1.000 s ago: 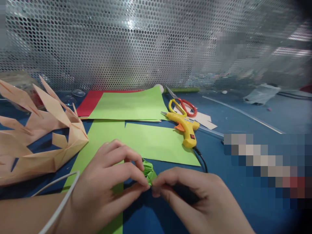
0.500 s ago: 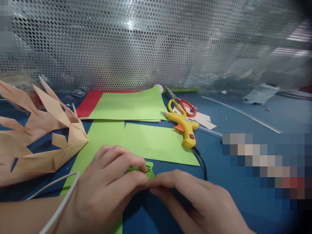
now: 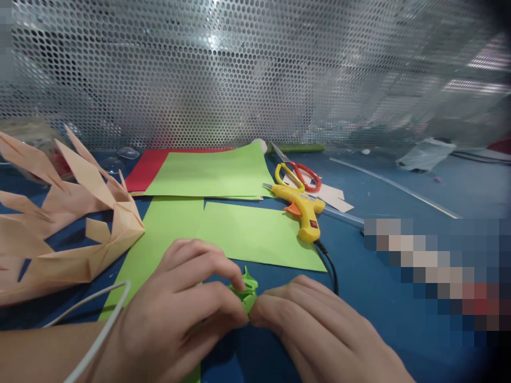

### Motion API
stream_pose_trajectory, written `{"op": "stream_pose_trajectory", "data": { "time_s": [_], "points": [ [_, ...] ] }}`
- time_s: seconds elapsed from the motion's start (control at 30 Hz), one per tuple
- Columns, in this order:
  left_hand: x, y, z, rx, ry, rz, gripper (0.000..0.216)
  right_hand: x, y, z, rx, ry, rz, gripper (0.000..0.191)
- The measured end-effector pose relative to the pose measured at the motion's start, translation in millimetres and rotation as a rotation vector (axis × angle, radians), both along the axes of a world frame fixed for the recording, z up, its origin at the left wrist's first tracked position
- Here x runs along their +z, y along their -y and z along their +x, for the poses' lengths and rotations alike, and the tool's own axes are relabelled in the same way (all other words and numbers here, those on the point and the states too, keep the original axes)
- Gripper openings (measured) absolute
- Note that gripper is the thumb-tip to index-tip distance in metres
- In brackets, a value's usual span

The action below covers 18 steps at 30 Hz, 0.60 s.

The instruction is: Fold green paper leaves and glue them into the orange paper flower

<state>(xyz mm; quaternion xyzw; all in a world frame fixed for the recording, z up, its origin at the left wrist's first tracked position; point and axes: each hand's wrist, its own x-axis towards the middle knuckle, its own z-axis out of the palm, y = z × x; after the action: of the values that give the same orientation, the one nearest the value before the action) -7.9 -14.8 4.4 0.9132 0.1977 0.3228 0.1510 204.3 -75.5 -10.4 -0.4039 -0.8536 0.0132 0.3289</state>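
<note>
A small folded piece of green paper [image 3: 249, 296] is held low over the blue table, between my hands. The fingers of my left hand [image 3: 187, 303] are closed around its left side and partly hide it. My right hand [image 3: 315, 324] comes in from the right, thumb and forefinger pinched at the paper's lower right edge. Light green paper sheets [image 3: 263, 234] lie flat just beyond my hands, and one long strip runs under my left forearm. A white cable loop [image 3: 104, 330] crosses near my left wrist.
A peach folded-paper construction [image 3: 91, 255] stands at left. Green and red sheets [image 3: 211, 170] are stacked at the back. Red-and-yellow scissors [image 3: 307, 178] rest on paper scraps beside a yellow glue gun [image 3: 305, 213] with a black cord. A perforated metal screen [image 3: 199, 80] closes off the far side.
The green folded paper has turned and shows more of its points. My right hand has shifted slightly, its fingers closing more tightly together. My left hand has barely moved.
</note>
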Motion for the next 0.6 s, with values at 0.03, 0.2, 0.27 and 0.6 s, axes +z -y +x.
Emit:
{"op": "stream_pose_trajectory", "data": {
  "time_s": [0.03,0.2,0.27,0.6],
  "points": [
    [0.1,-0.9,-1.2,-0.013,-0.025,-0.047,0.017,-0.3,0.5,0.4,0.006,-0.003,-0.018,0.032],
    [-7.4,-0.5,-6.4,-0.122,-0.132,-0.244,0.061,-3.2,3.9,-1.0,-0.017,0.017,0.001,0.036],
    [-9.2,-0.1,-7.2,-0.174,-0.123,-0.299,0.068,-3.5,5.1,-1.6,-0.021,-0.002,-0.017,0.036],
    [-2.7,1.3,-4.5,-0.039,-0.055,-0.419,0.05,5.3,0.4,8.4,-0.024,-0.277,-0.27,0.025]
  ]
}}
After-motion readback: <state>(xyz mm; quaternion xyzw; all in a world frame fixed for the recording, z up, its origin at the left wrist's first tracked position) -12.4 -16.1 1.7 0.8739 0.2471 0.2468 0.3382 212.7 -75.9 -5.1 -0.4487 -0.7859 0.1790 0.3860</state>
